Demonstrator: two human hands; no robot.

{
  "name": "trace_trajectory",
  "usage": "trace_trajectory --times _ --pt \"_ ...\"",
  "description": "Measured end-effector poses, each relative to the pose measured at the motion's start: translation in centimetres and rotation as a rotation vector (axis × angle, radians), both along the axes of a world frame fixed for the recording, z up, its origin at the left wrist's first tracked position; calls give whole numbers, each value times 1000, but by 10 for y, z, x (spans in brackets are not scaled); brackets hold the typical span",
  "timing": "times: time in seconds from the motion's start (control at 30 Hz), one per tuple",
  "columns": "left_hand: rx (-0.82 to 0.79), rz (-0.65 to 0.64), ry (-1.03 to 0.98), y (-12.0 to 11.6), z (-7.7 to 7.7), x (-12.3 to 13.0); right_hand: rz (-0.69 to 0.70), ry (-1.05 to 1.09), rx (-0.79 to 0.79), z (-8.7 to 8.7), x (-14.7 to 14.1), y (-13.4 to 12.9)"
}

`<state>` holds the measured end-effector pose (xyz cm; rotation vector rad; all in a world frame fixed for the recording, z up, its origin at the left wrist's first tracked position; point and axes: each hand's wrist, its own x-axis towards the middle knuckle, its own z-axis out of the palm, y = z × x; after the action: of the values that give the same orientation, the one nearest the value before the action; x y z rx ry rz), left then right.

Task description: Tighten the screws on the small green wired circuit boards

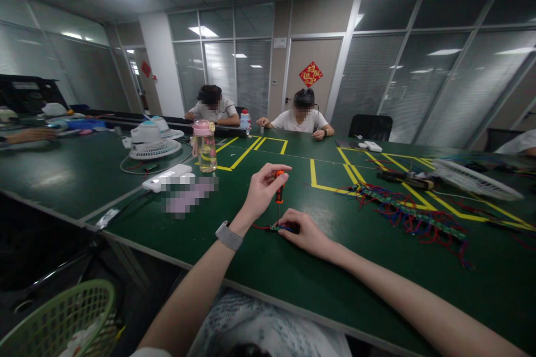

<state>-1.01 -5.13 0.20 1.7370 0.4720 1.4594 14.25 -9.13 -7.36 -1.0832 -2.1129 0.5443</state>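
My left hand [262, 189], with a grey-banded watch on its wrist, grips a screwdriver [280, 194] by its orange and black handle. The screwdriver stands upright, its thin shaft running down to a small green circuit board [274, 228] on the table. Red and blue wires come off that board. Low against the tabletop, my right hand [307, 233] pinches the board's right side between closed fingers. The exact contact of the screwdriver tip is too small to make out.
A row of wired circuit boards [410, 212] lies to the right on the green table [234, 245], near a white fan part [477, 179]. Left are a pink-lidded bottle [207, 148], a power strip [167, 177] and white fans [153, 142]. Two people sit opposite.
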Motion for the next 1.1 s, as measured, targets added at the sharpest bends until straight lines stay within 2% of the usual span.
trace_trajectory --times 0.07,0.17,0.23,0.4,0.43,0.57,0.6,0.77,0.97,1.1 --pt "18 11 -6 0 0 0 1 -5 11 0 0 0" --pt "-79 -137 -48 0 0 0 3 -8 18 -1 1 0" --pt "-117 -166 -49 -1 0 1 6 -3 18 -1 1 0" --pt "12 21 22 -2 2 -1 8 9 4 0 0 0" --pt "19 9 15 -2 2 -1 8 10 3 0 0 0" --pt "-86 -175 -51 0 0 0 9 5 11 0 0 -1" --pt "-100 -181 -54 0 0 0 8 5 11 0 0 -1" --pt "7 1 8 -1 1 0 8 4 4 0 1 -1" --pt "-113 -193 -87 0 0 2 4 1 4 -2 1 1" --pt "-22 -5 -14 2 -1 0 2 -9 8 -1 1 1"
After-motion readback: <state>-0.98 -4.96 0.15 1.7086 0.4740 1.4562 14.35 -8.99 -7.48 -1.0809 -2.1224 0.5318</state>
